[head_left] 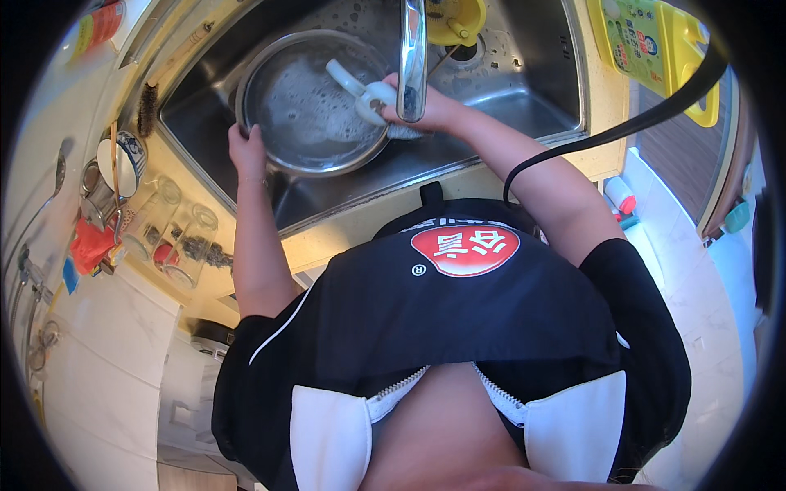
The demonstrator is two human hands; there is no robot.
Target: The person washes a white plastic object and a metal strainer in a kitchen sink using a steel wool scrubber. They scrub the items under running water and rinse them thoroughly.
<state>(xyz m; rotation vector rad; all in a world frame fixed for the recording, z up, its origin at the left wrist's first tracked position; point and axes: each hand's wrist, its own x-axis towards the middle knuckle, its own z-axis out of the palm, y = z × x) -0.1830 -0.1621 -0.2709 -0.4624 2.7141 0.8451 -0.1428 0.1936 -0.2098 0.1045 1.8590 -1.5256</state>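
A wide round metal basin (327, 173) rests tilted in the sink, with cloudy, sudsy water in it. My left hand (248, 152) is closed on the basin's left rim, thumb on top. My right hand (434, 108) is over the basin's right side, closed around a white scrub brush (376, 101). The brush has a looped white handle pointing up and to the left; pale bristles show below it. The faucet (412, 49) hides part of my right hand's fingers.
The steel sink (524, 114) surrounds the basin. A yellow plastic container (460, 23) sits near the drain (465, 51). On the left counter stand glass jars (199, 219), a patterned cup (133, 151) and a dark bristle brush (147, 110). A yellow tub (696, 78) is at right.
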